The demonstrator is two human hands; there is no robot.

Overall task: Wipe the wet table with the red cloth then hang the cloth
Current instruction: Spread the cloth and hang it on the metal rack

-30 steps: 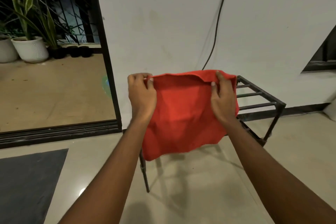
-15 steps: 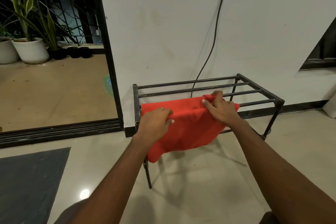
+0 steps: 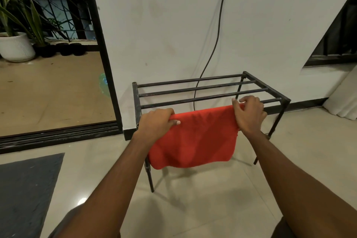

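Before us, the red fabric cloth point(image 3: 193, 137) hangs over the near side of the black metal-bar rack point(image 3: 173, 91), which stands just before the white wall point(image 3: 164, 15); the dark grey floor mat point(image 3: 25, 189) lies to our left.

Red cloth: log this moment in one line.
phase: hanging | red cloth: draped over front bar of metal rack | left hand: grips its left edge | right hand: grips its right edge

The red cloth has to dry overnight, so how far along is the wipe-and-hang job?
Done: the red cloth already hangs down over the front of the black metal rack; the wiping cannot be judged from this view. In hand: the left hand and the right hand grip its top edge at either end. Left: letting go, perhaps after evening it out.
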